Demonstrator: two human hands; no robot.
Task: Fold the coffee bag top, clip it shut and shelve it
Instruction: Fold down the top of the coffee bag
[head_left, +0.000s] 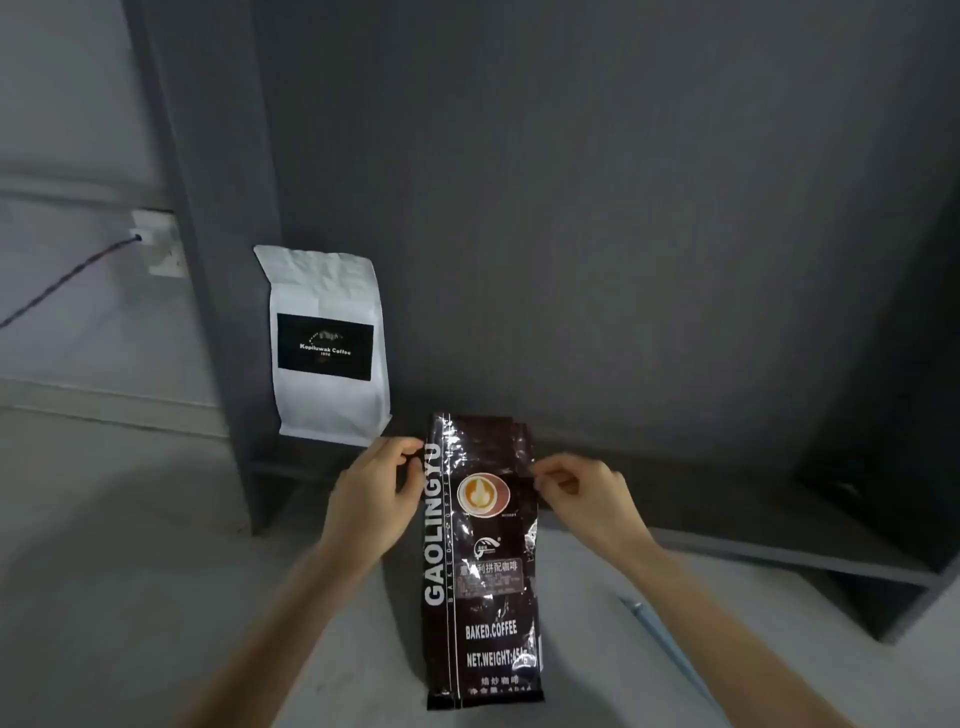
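Shelf (597, 260) holds only a white bag (327, 348), while the coffee bag (480, 561) stands on the counter (130, 571), left hand (371, 493) and right hand (582, 493) pinching its upper edges; judged: top unfolded, clip (670, 649) unused, shelving pending.

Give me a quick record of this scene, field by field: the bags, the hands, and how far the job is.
dark bag: upright on the floor, top unfolded
left hand: pinching the bag's left edge near the top
right hand: pinching its right edge
white bag: standing on the shelf, behind and left
clip: none clearly visible
progress: fold not yet made
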